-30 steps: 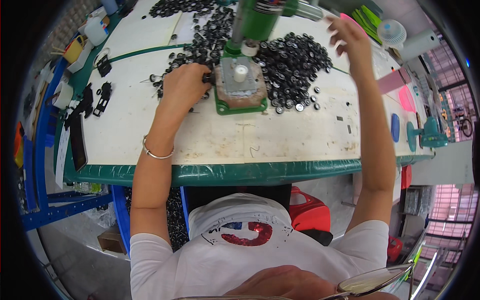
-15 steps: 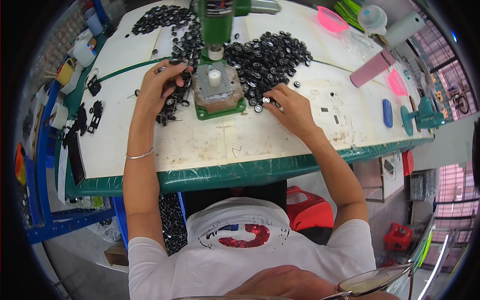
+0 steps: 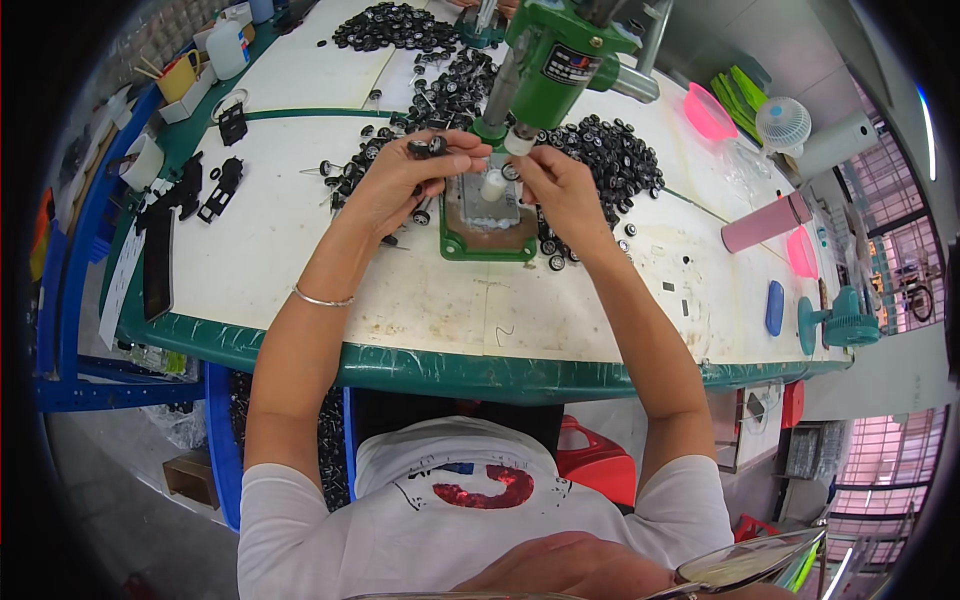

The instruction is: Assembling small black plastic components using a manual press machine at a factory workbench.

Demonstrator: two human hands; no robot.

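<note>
My left hand is closed on small black toy wheels at the left side of a green bench press. Between the thumb and fingers of my right hand, a single black wheel with a silver hub is pinched. Both hands meet just above the press's base plate, close to its white post. A heap of loose wheels lies beyond my right hand. Wheels on thin metal axles are strewn beyond my left hand.
Black plastic chassis parts and a dark flat phone-like slab lie on the left. To the right are a pink bottle, a blue case and a teal fan. A blue bin sits below the table edge.
My right hand has moved left from the edge of the wheel heap to the press, carrying a wheel. My left hand has come right, over the base. The whole view has shifted.
</note>
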